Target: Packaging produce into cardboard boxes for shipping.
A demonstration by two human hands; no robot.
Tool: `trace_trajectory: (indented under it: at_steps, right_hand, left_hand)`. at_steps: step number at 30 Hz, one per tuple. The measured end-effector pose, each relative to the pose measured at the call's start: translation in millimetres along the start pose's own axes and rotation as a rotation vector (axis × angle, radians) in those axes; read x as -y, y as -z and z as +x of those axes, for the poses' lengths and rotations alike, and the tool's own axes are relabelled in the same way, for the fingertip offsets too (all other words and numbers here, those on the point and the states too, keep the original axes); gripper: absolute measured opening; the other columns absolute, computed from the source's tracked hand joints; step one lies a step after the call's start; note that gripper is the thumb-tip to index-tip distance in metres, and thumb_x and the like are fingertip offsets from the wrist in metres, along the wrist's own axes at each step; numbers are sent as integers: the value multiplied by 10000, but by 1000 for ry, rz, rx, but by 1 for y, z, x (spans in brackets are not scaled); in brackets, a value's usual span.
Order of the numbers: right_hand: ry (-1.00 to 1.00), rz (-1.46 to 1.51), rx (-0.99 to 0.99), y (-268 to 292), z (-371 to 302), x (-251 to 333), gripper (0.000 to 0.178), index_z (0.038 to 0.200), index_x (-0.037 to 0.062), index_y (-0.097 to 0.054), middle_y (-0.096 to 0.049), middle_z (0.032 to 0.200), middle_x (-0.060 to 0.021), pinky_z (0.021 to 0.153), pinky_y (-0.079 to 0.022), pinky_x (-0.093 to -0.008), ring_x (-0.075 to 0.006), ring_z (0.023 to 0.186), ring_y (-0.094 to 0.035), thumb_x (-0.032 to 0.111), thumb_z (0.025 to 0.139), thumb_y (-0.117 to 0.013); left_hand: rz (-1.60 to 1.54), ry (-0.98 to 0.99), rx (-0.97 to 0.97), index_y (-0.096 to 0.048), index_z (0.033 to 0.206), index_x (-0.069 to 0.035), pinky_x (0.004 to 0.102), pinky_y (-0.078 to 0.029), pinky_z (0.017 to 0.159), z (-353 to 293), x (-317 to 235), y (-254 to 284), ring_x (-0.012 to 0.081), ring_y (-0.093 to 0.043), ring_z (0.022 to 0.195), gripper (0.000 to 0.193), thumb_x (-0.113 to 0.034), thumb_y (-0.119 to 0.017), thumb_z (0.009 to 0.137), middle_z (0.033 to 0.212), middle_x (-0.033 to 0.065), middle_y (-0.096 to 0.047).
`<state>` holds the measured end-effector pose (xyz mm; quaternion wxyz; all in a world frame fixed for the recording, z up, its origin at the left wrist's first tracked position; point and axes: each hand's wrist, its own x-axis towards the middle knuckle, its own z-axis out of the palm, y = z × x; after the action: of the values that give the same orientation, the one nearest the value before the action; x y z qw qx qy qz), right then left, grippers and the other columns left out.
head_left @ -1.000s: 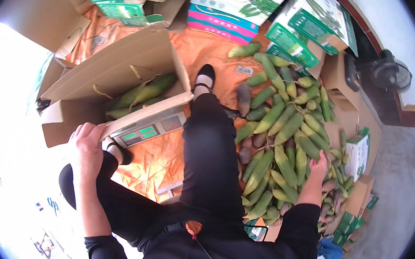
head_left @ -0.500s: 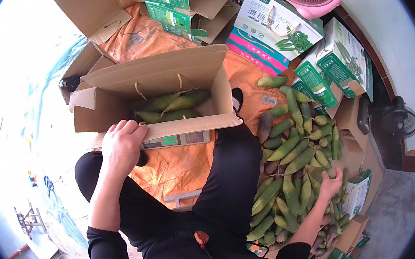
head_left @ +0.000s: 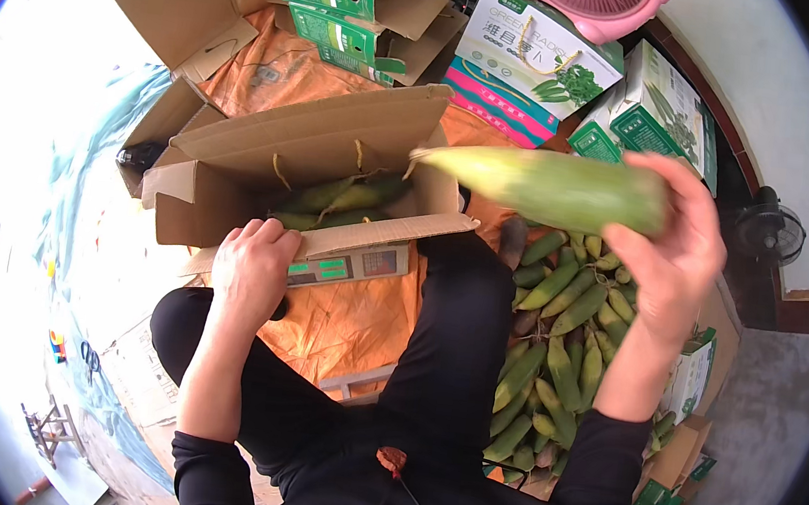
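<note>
A large green radish (head_left: 552,184) lies in the grip of my right hand (head_left: 673,244), fingers and thumb wrapped round its thick end. It is raised above the pile and its pale tip points left toward the box. My left hand (head_left: 253,262) curls over the near edge of an open cardboard box (head_left: 312,151), holding that edge. Several green radishes (head_left: 366,195) rest inside the box. Below the box's near edge shows a digital scale (head_left: 350,265) with a lit green display. To my right spreads a heap of green radishes (head_left: 574,313).
Green-and-white printed cartons (head_left: 541,51) stand at the back, with a pink plastic fan-like item (head_left: 589,3) on top. A small black fan (head_left: 772,229) is at far right. Orange sheeting (head_left: 304,335) covers the floor. Another open carton (head_left: 169,123) stands behind the box's left side.
My right hand has come up from the heap, moving toward the box, and now holds a green radish. My left hand stays on the box edge.
</note>
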<state>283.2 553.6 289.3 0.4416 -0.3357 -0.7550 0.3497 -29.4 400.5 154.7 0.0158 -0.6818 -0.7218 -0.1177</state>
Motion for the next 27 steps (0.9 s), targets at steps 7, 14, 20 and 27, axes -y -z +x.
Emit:
trace_trajectory:
  at_steps: [7, 14, 20, 27]
  right_hand:
    - [442, -446, 330, -134, 36, -23, 334, 932, 34, -662, -672, 933, -94, 786, -501, -399, -279, 854, -606, 105, 616, -741]
    - [388, -912, 672, -289, 19, -62, 216, 959, 97, -684, -656, 1004, -79, 755, -425, -474, -245, 966, -559, 228, 810, -598]
    - [237, -556, 631, -238, 29, -35, 291, 997, 124, -665, -660, 967, -55, 802, -425, -451, -241, 959, -609, 296, 764, -691]
    - [-169, -130, 188, -76, -5, -94, 292, 1069, 90, -666, -706, 921, -87, 704, -533, -283, -145, 779, -678, 223, 814, -715]
  left_hand:
    - [17, -1, 48, -652, 847, -106, 358, -475, 760, 7, -4, -1, 229, -582, 846, 149, -83, -580, 717, 797, 40, -567]
    - [17, 32, 33, -666, 855, -90, 396, -471, 725, 3, 1, -4, 267, -576, 808, 182, -23, -584, 707, 754, 76, -555]
    - [-73, 9, -12, -684, 937, -75, 406, -478, 743, 9, -7, -5, 292, -597, 830, 239, 31, -596, 742, 846, 93, -615]
    - [-78, 20, -15, -668, 940, -14, 391, -469, 722, 1, 3, -9, 302, -586, 794, 248, 68, -613, 713, 797, 119, -577]
